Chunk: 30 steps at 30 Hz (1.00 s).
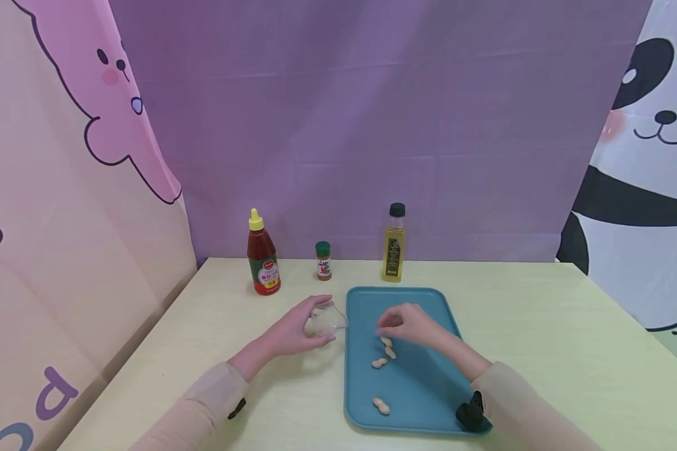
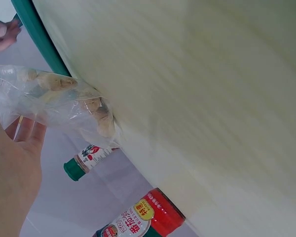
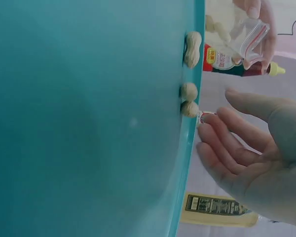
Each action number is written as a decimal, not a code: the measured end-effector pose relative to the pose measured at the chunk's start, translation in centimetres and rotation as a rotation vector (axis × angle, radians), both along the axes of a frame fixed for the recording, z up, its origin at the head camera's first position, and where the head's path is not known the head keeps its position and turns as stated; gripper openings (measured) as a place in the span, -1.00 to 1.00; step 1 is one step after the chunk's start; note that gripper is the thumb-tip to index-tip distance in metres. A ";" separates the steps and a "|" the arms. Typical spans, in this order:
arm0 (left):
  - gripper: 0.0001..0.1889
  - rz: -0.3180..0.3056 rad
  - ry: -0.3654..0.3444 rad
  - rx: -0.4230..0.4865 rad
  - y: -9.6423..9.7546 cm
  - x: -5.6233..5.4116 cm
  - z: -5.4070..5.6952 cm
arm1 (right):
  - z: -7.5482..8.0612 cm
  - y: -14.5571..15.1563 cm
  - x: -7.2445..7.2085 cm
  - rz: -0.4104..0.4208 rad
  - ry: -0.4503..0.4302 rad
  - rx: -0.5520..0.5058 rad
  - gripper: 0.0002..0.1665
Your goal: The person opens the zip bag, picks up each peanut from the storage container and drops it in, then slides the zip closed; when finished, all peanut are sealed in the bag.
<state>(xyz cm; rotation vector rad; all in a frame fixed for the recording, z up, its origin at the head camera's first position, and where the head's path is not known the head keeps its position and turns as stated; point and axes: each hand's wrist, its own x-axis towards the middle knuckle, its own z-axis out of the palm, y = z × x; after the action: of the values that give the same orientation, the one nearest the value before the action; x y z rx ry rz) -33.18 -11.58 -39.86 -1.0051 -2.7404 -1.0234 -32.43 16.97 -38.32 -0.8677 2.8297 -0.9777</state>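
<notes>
My left hand [image 1: 294,329] grips a clear zip bag [image 1: 328,319] by its edges, beside the tray's left rim. Inside the bag, several peanuts [image 2: 54,81] show through the plastic in the left wrist view. A red strip runs along its mouth [image 3: 256,40]. Over the blue tray [image 1: 423,401] hovers my right hand [image 1: 410,323], fingers slightly bent, thumb apart and nothing visible between them. Just below those fingers lie peanuts [image 1: 391,353] in a loose group. Another peanut [image 1: 381,406] lies nearer the tray's front left corner.
Behind the tray stands an oil bottle [image 1: 394,244] with a black cap. A small green-capped spice jar [image 1: 323,262] and a ketchup bottle [image 1: 264,257] stand at the back, left of it. A purple cloth [image 1: 344,125] hangs behind the pale table [image 1: 547,338].
</notes>
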 end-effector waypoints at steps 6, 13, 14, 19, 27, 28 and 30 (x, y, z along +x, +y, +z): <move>-0.16 -0.001 0.007 0.001 0.1 0.0 0.0 | -0.4 0.6 0.1 0.018 -0.072 0.059 -0.68; -0.17 0.002 0.016 -0.006 0.0 0.0 0.0 | -0.3 1.0 0.0 0.006 -0.101 0.096 -0.69; -0.17 0.002 0.017 -0.006 0.0 0.0 0.0 | -0.3 0.9 0.1 -0.004 -0.111 0.097 -0.70; -0.17 0.003 0.021 -0.013 0.0 -0.1 -0.1 | -0.1 0.9 0.3 -0.008 -0.143 0.097 -0.76; -0.17 0.012 -0.004 -0.004 0.0 -0.1 -0.1 | -0.3 0.7 0.1 -0.001 -0.132 0.093 -0.83; -0.17 0.013 -0.006 -0.004 0.0 -0.1 -0.1 | -0.3 0.6 0.1 -0.001 -0.126 0.093 -0.84; -0.17 0.012 -0.007 -0.005 0.0 -0.1 -0.2 | -0.3 0.6 0.0 -0.003 -0.111 0.093 -0.85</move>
<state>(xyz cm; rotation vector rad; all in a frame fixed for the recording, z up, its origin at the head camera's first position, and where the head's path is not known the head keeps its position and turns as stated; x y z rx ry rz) -33.31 -11.55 -40.05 -0.9865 -2.7520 -1.0208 -32.45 17.56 -38.58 -0.7741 2.7589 -0.8578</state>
